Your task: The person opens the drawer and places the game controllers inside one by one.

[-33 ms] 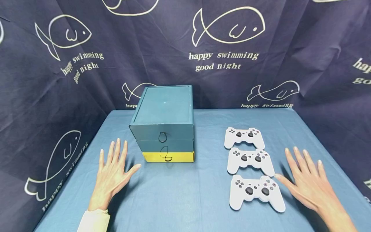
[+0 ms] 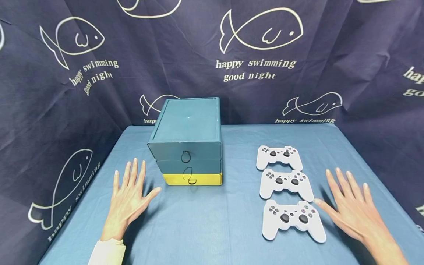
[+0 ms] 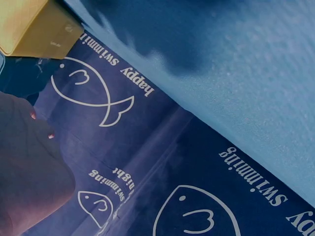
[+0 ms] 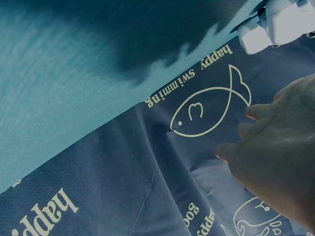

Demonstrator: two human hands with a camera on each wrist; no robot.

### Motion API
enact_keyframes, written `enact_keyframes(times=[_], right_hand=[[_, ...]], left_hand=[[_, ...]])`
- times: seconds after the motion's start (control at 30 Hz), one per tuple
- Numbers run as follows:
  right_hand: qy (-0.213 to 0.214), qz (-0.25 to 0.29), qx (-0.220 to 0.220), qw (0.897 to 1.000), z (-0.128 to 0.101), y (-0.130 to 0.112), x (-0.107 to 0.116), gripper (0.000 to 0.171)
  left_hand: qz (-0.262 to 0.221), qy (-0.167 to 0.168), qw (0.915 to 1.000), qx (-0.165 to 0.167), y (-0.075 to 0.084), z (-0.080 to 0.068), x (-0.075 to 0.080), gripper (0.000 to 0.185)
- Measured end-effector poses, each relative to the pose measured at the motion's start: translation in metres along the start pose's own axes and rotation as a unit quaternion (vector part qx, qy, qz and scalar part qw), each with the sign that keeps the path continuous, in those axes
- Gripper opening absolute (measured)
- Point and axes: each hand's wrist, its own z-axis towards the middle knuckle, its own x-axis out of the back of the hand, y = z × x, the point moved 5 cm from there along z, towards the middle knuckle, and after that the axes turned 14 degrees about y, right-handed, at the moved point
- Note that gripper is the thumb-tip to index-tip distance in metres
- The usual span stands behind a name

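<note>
I have the left hand [image 2: 128, 202] and right hand [image 2: 353, 210] well apart in my head view, fingers straight and spread, the left near the three-drawer storage box [image 2: 188, 123], the right just beside three white gamepads [image 2: 286, 186] lined up on the blue tablecloth [image 2: 205, 224].

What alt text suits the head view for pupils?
A person's empty hands, left and right, spread over blue cloth. Between them: a blue drawer box with a yellow bottom drawer, and, nearer the right, three white game controllers in a column.

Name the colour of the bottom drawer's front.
The bottom drawer's front is yellow; it shows best in the head view.
</note>
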Motion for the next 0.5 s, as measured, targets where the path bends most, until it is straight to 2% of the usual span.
enact_keyframes(times=[0.5], right_hand=[[0.011, 0.006, 0.007, 1.0, 0.0005, 0.0004, 0.0024, 0.097]], left_hand=[[-0.003, -0.008, 1.0, 0.002, -0.0003, -0.001, -0.0003, 0.099]])
